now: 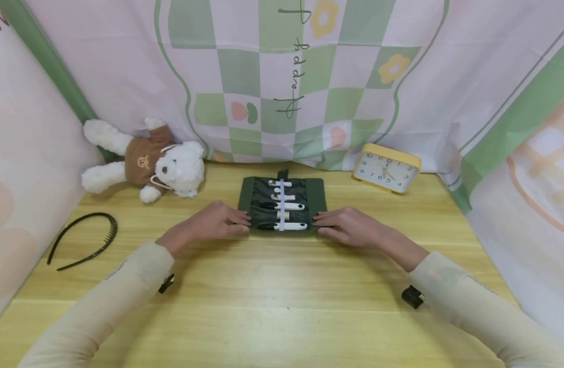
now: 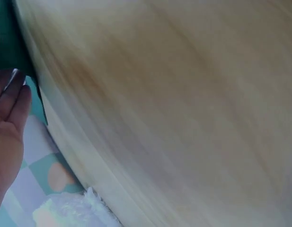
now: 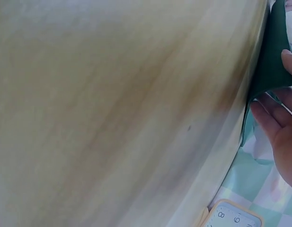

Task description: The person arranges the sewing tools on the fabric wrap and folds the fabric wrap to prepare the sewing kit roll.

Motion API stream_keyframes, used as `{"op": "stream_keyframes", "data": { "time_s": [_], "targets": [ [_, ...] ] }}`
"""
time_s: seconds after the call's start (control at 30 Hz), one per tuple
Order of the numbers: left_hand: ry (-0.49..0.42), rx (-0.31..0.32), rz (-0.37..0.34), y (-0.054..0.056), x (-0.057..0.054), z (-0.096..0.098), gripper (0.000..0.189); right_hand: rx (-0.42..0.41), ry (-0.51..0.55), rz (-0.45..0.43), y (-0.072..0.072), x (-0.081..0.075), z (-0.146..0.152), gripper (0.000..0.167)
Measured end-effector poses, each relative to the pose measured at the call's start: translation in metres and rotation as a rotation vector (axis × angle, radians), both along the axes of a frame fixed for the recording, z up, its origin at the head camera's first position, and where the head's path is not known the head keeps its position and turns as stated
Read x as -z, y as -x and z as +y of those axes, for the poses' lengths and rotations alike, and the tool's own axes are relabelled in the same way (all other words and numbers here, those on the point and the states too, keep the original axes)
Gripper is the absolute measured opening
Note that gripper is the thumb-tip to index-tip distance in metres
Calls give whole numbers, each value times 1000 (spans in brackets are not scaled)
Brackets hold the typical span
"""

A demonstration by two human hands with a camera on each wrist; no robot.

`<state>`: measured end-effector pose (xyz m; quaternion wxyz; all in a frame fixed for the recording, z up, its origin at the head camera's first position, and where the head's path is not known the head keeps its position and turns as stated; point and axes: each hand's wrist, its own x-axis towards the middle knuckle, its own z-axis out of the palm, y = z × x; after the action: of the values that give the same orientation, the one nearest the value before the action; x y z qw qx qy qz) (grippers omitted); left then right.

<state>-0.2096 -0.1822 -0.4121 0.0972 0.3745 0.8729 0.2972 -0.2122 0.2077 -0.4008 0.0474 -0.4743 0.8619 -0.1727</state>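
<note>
In the head view a dark green roll-up tool pouch (image 1: 316, 191) lies unfolded at the back middle of the table. A pale elastic strap (image 1: 282, 212) runs down its centre over several small tools, among them two white-handled ones (image 1: 298, 226). My left hand (image 1: 219, 222) pinches the pouch's near left corner, and my right hand (image 1: 351, 226) pinches the near right corner. Each wrist view has the thumb on one face of the green flap (image 3: 271, 56) and fingers behind it; the left thumb is mostly cut off by the frame edge.
A white plush dog (image 1: 182, 168) in a brown top lies at the back left. Nearer on that side is a black headband (image 1: 112, 230). To the right of the pouch stands a yellow alarm clock (image 1: 386, 168). A patterned curtain (image 1: 282, 76) hangs behind the table (image 1: 282, 306).
</note>
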Motion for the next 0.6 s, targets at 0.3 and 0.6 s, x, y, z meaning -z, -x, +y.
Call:
{"op": "stream_keyframes", "data": {
  "time_s": [0.3, 0.6],
  "targets": [
    [-62, -100, -127, -1, -8, -1, 31, 53, 63, -71, 1, -7, 3, 27],
    [-187, -183, -172, 2, -11, -3, 25, 155, 191, -176, 5, -8, 4, 25]
  ]
}}
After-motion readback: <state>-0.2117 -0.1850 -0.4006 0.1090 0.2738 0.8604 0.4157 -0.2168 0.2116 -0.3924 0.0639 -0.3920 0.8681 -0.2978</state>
